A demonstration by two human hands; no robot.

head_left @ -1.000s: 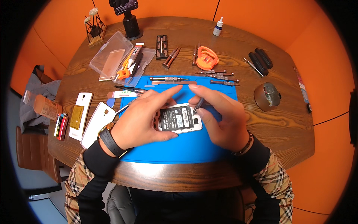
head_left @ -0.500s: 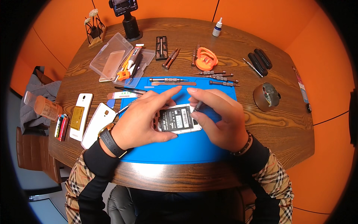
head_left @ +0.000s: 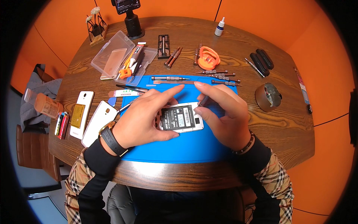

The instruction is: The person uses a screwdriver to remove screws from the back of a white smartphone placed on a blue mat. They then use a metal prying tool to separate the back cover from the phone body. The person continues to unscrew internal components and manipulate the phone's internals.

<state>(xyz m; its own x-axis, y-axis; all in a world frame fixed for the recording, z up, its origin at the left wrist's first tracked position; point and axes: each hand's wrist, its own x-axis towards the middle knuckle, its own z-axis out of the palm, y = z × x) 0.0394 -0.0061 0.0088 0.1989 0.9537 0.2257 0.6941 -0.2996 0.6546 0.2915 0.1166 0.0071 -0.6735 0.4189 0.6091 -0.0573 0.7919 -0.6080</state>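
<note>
An opened white phone [head_left: 200, 126] lies on the blue mat [head_left: 175, 151] with its black battery [head_left: 176, 118] facing up. My left hand [head_left: 141, 117] grips its left part, thumb along the near edge and fingers at the far side. At the phone's far right corner, my right hand [head_left: 229, 114] pinches a small dark screwdriver [head_left: 203, 101] between thumb and fingers. The fingers cover much of the tool, and whether its tip touches a screw cannot be made out.
Beyond the hands lie several slim screwdrivers [head_left: 225, 78] and an orange suction cup [head_left: 209, 59]. A clear plastic box [head_left: 112, 50] of tools stands far left, a white back cover [head_left: 100, 125] left, a round metal tin [head_left: 267, 98] right. A phone stand [head_left: 133, 26] rises at the back.
My right hand has shifted slightly right, and the screwdriver sits at a different tilt. More of the phone's right end shows, including a black square. My left hand keeps its hold.
</note>
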